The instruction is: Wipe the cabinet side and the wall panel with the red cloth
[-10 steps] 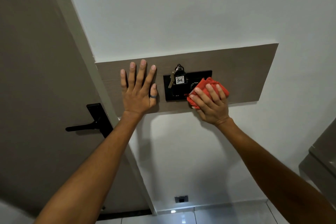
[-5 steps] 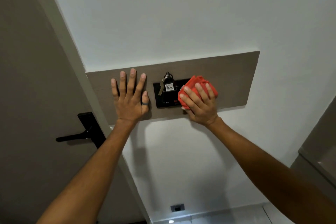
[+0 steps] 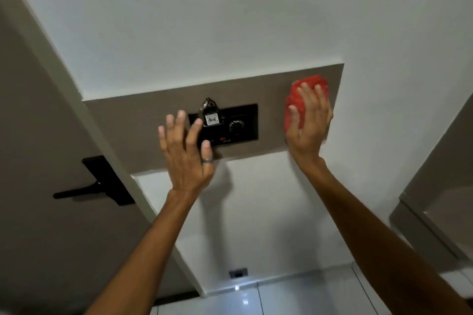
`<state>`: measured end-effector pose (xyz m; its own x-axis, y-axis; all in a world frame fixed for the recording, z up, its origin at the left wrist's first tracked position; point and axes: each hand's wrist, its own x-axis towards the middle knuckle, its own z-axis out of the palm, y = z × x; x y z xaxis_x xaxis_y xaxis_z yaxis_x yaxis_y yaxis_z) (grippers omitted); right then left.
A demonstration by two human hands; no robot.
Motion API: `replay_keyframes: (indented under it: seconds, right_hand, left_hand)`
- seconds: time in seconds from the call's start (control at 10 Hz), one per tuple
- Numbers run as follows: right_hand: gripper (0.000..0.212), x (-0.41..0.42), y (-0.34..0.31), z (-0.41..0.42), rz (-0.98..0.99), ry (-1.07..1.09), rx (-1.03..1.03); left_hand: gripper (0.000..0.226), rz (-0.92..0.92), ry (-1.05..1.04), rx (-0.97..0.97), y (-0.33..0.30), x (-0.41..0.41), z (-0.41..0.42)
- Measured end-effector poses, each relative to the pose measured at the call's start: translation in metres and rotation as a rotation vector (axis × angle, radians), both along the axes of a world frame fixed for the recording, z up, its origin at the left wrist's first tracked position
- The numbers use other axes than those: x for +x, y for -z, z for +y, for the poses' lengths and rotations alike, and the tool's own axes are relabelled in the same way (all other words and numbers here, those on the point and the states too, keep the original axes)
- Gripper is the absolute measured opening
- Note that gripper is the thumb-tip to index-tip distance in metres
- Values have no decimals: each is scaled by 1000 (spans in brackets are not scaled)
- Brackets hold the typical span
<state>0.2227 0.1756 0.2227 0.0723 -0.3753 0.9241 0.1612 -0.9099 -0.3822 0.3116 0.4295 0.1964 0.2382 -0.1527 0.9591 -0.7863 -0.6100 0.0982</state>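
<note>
- The red cloth (image 3: 305, 100) is pressed flat against the wall panel (image 3: 143, 120) under the right hand (image 3: 308, 123), fingers extended and slightly spread over the bunched fabric; the cloth is pinned under the palm rather than pinched.
- The cloth is located at the right end of the panel, close to its right edge, well apart from the black switch plate (image 3: 245, 120).
- The cloth is judged to be soft, light and easily bunched; it is best controlled by broad palm pressure, since a loose fold could slide out on the smooth panel face.
- The left hand (image 3: 185, 151) is observed empty, fingers spread wide, raised in front of the left part of the switch plate; whether it touches the surface cannot be told. A ring (image 3: 207, 160) is worn on it.
- Both forearms are extended upward and forward, the right wrist bent back so the palm faces the panel.
- A key bunch with a tag (image 3: 212, 115) hangs at the plate, beside a round dial (image 3: 236, 126); snagging by the cloth is judged a risk if the plate is wiped.
- A door handle (image 3: 84, 190) is noted at left; a cabinet (image 3: 440, 186) edge is visible at far right.
</note>
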Motion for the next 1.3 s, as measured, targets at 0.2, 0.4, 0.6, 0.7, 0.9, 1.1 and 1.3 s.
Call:
replay_keyframes:
  seconds: [0.2, 0.4, 0.6, 0.7, 0.9, 1.1, 1.3]
  right_hand:
    - [44, -81, 50, -12, -103, -749, 1272]
    - [55, -189, 142, -102, -160, -1151, 1924]
    - [52, -300, 178, -264, -206, -762, 1816]
    - [31, -339, 185, -348, 404, -206, 1234]
    - [64, -360, 261, -418, 1799, 72, 346]
    - [69, -355, 259, -433, 1862, -4, 209]
    - [75, -346, 235, -392, 1546, 122, 169]
  left_hand:
    - [51, 24, 278, 307, 62, -78, -104]
    - [58, 282, 368, 584, 116, -134, -211]
    - [64, 418, 443, 838, 172, -197, -328]
    - [66, 521, 474, 925, 187, -234, -402]
    - [68, 643, 454, 1031, 220, -283, -468]
    - [75, 690, 299, 1160, 223, -288, -459]
    - [75, 589, 214, 903, 175, -276, -452]
